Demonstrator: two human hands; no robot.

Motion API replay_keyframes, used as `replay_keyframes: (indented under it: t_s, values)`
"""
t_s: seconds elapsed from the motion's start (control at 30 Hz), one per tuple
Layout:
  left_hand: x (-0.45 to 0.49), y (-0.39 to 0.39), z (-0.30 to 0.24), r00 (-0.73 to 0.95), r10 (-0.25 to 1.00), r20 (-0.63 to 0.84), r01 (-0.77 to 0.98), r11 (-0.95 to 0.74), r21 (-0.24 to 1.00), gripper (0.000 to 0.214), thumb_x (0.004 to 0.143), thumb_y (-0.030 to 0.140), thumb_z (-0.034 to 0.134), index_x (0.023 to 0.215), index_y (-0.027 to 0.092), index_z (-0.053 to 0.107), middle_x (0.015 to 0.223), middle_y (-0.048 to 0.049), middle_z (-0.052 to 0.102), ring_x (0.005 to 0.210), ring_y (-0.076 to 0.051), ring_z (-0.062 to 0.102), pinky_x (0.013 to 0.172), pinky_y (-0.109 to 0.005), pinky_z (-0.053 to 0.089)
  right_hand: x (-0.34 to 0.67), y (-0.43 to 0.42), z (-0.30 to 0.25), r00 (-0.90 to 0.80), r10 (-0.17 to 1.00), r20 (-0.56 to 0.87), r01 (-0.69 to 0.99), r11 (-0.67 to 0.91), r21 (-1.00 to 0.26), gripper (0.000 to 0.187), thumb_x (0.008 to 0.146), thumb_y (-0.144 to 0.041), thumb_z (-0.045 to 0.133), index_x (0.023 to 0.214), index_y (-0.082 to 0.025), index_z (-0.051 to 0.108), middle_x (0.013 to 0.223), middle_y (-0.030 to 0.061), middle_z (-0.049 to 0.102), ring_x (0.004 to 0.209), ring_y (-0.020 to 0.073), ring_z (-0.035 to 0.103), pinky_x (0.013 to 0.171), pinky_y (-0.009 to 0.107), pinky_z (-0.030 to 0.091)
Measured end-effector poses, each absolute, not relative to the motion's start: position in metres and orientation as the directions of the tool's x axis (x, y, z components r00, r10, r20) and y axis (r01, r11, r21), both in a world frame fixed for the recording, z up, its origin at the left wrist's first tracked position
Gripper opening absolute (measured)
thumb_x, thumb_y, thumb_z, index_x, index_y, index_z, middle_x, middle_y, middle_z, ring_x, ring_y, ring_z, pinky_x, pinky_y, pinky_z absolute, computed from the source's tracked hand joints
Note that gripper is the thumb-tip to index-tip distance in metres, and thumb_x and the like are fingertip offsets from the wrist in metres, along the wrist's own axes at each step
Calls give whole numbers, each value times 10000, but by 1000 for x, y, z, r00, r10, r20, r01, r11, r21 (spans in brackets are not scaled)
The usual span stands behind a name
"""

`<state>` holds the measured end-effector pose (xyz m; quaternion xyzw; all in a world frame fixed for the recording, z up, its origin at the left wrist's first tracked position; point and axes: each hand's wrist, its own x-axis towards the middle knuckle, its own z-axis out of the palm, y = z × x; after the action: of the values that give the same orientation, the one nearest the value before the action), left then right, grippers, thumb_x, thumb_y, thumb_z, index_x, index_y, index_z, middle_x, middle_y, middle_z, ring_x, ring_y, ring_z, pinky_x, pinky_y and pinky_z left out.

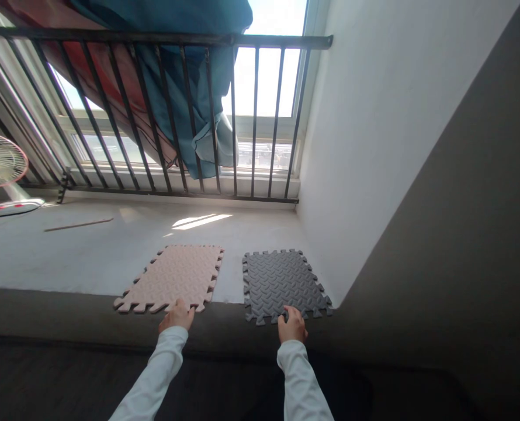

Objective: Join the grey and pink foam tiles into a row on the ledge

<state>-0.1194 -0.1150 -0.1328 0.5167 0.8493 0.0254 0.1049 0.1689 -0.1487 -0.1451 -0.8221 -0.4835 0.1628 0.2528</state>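
A pink foam mat tile (179,272) with jigsaw edges lies on the white window ledge (89,257), its front edge jutting slightly past the ledge. My left hand (176,317) grips that front edge, with the fingers partly hidden. To the right, a dark grey foam mat tile (284,280) of the same kind lies near the wall, apart from the pink one. Its front edge also overhangs the ledge. My right hand (293,323) holds the grey tile there, thumb and fingers closed at the rim.
A thin stick (78,225) lies on the ledge at the left, with a fan (1,161) beyond it. Black railings (255,123) line the window, and blue and red fabric (163,88) hangs behind them. A white wall (374,117) bounds the right side.
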Motion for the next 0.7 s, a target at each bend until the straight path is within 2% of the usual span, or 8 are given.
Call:
replay_keyframes:
  t_s: [0.1,0.4,0.7]
  values:
    - [-126,-110,-139,-432,894,-121,884,446,141,333,790,367,370,1006,145,492,978,-163,629,880,-271,599,707,-342,432,168,-150,-146,483,876,-7,716,-399,-573,355,727,-181,399,1016,-213,603,1137,56,543,1021,211,489,771,327,400]
    - [-163,-106,-128,-420,885,-200,885,448,123,298,751,405,426,935,196,529,955,-133,641,865,-257,604,687,-319,436,169,-147,-145,468,884,-13,722,-391,-571,353,737,-190,387,1021,-203,596,1147,60,539,1028,202,488,788,315,393]
    - [-131,-112,-132,-391,909,-143,910,406,90,294,790,334,395,997,150,493,1043,-164,586,920,-260,583,729,-346,435,167,-148,-146,467,884,-21,730,-399,-555,350,738,-205,381,1018,-219,592,1156,45,535,1035,196,486,766,304,396]
